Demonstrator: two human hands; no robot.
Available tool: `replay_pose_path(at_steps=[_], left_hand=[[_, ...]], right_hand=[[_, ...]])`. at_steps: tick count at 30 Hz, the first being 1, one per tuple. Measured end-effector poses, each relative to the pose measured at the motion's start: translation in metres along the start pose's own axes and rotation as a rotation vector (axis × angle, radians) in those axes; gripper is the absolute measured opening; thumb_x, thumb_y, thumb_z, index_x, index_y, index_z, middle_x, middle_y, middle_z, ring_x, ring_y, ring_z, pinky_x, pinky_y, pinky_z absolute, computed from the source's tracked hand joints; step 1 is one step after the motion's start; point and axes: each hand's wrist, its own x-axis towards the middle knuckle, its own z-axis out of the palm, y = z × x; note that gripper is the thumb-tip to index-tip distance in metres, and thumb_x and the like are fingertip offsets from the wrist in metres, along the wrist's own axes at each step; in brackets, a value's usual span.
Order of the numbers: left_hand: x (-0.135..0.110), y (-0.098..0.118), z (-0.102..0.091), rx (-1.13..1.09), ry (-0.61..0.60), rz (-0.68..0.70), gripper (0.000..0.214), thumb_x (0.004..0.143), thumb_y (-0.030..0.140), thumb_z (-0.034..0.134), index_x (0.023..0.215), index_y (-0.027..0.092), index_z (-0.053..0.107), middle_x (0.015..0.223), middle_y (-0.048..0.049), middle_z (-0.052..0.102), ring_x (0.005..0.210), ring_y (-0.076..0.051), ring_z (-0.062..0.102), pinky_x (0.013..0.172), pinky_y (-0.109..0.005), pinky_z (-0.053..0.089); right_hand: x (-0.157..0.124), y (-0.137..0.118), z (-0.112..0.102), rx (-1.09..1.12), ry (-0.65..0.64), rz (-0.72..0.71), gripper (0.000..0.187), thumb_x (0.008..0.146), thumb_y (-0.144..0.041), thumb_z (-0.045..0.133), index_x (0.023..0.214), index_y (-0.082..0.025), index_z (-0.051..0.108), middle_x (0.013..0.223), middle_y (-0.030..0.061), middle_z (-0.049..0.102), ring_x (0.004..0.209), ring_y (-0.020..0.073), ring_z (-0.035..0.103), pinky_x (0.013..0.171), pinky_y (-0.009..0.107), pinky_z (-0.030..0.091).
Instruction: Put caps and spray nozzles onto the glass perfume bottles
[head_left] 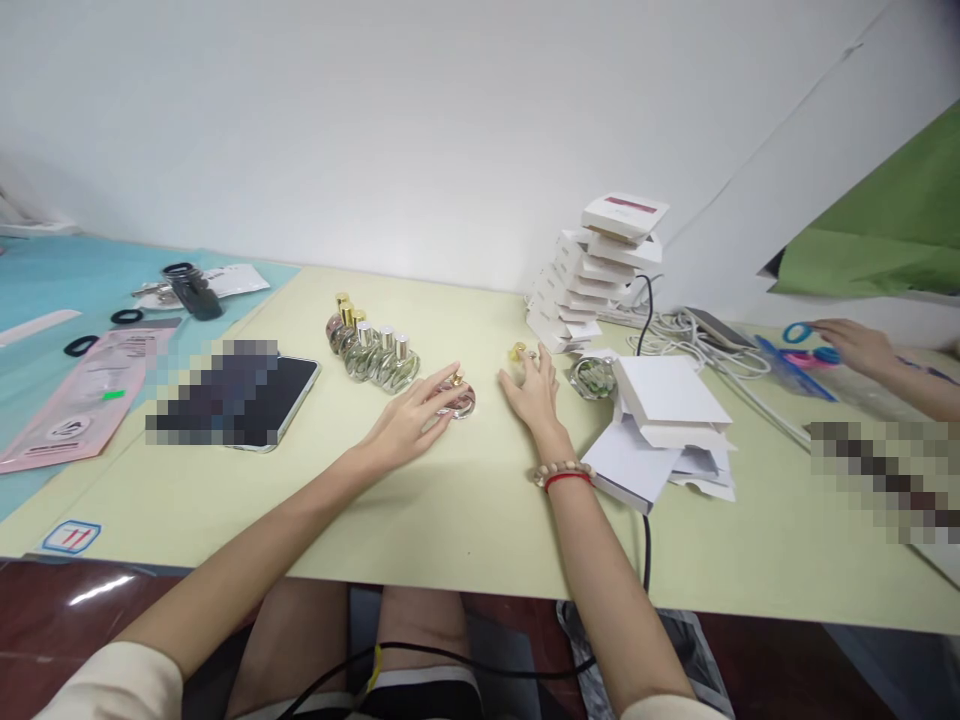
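Note:
My left hand (409,415) is closed lightly around the left side of a round glass perfume bottle (463,401) with a bare gold spray top, standing on the table. To its right, my right hand (534,392) rests low over the table with fingers apart. A gold cap (517,350) lies just beyond its fingertips; the fingers partly hide what is there. Further left stands a row of several capped perfume bottles (375,358), some with gold caps and some with silver. Another round bottle (592,378) lies right of my right hand, beside white boxes.
A leaning stack of white boxes (574,285) stands by the wall. More white boxes (671,395) lie at the right, near white cables (697,340). A phone (289,395) and pink package (94,400) are at left. Another person's hand (855,345) holds a blue ring at far right.

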Motion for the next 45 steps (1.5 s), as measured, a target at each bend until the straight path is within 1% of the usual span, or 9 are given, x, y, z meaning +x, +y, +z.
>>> replay_pose_path(at_steps=[5,9,17,23,28,33,37,40,45], left_hand=[[-0.0002,0.0003,-0.0001,0.026,0.007,0.015,0.04,0.086,0.02,0.038,0.126,0.024,0.043,0.14,-0.0064,0.026,0.116,-0.017,0.042,0.099,-0.035,0.037],[0.0003,0.0005,-0.0018,0.04,-0.035,0.015,0.04,0.086,0.019,0.037,0.126,0.024,0.042,0.14,-0.0051,0.027,0.12,-0.017,0.039,0.101,-0.036,0.034],[0.0009,0.0017,-0.0033,0.064,-0.041,0.015,0.037,0.086,0.018,0.035,0.121,0.023,0.047,0.139,-0.0048,0.029,0.119,-0.017,0.04,0.1,-0.036,0.034],[0.0008,0.0012,-0.0039,0.071,-0.052,0.031,0.037,0.085,0.015,0.036,0.118,0.024,0.049,0.14,-0.0026,0.027,0.119,-0.016,0.039,0.099,-0.035,0.035],[-0.0005,-0.0005,-0.0024,0.068,0.013,0.034,0.039,0.084,0.015,0.037,0.121,0.023,0.048,0.142,-0.0038,0.022,0.114,-0.015,0.043,0.097,-0.033,0.038],[-0.0005,-0.0019,-0.0035,0.059,0.084,0.032,0.036,0.084,0.014,0.038,0.118,0.021,0.05,0.141,-0.0057,0.026,0.112,-0.014,0.045,0.096,-0.032,0.04],[-0.0005,-0.002,-0.0045,0.033,0.103,0.048,0.033,0.083,0.012,0.037,0.111,0.021,0.054,0.137,-0.0048,0.032,0.114,-0.014,0.044,0.095,-0.03,0.04],[-0.0008,-0.0021,-0.0043,0.016,0.127,0.051,0.031,0.083,0.012,0.038,0.108,0.02,0.055,0.134,-0.0048,0.035,0.115,-0.013,0.043,0.095,-0.029,0.04],[-0.0018,-0.004,-0.003,0.019,0.128,0.028,0.03,0.082,0.013,0.041,0.106,0.021,0.056,0.131,-0.0049,0.038,0.094,-0.01,0.05,0.087,-0.028,0.043]], right_hand=[[-0.0011,-0.0054,0.0,-0.054,-0.036,-0.14,0.059,0.078,-0.045,0.046,0.131,-0.022,0.035,0.141,0.0094,0.025,0.13,0.0273,0.015,0.102,0.051,0.017],[-0.0018,-0.0066,0.0022,-0.069,-0.099,-0.14,0.058,0.08,-0.049,0.042,0.131,-0.022,0.034,0.141,0.0094,0.026,0.131,0.0268,0.013,0.102,0.056,0.009],[-0.0004,-0.0058,0.0024,-0.034,0.013,-0.172,0.054,0.078,-0.044,0.047,0.126,-0.022,0.039,0.128,0.011,0.04,0.122,0.0261,0.029,0.102,0.053,0.014],[-0.0003,-0.0042,0.004,-0.047,-0.013,-0.158,0.054,0.079,-0.046,0.043,0.126,-0.021,0.04,0.136,0.0106,0.033,0.125,0.0283,0.024,0.101,0.054,0.014],[-0.0004,-0.0044,0.0039,-0.032,0.024,-0.157,0.056,0.078,-0.045,0.045,0.127,-0.02,0.039,0.13,0.0097,0.04,0.12,0.0255,0.03,0.102,0.051,0.014],[-0.0009,-0.0041,0.005,-0.055,-0.008,-0.147,0.057,0.078,-0.046,0.045,0.129,-0.021,0.038,0.138,0.0083,0.031,0.126,0.0282,0.021,0.102,0.053,0.012],[-0.001,-0.0045,0.0052,-0.041,-0.014,-0.144,0.057,0.079,-0.047,0.044,0.13,-0.022,0.037,0.134,0.0066,0.037,0.125,0.0271,0.024,0.102,0.054,0.009],[0.0004,-0.005,0.0054,-0.043,0.011,-0.141,0.058,0.079,-0.047,0.043,0.131,-0.022,0.034,0.137,0.0061,0.033,0.127,0.0263,0.021,0.103,0.054,0.008],[0.0044,-0.0033,0.0095,-0.051,-0.052,-0.115,0.062,0.081,-0.049,0.039,0.135,-0.021,0.028,0.141,0.0073,0.025,0.13,0.0284,0.013,0.102,0.057,0.007]])
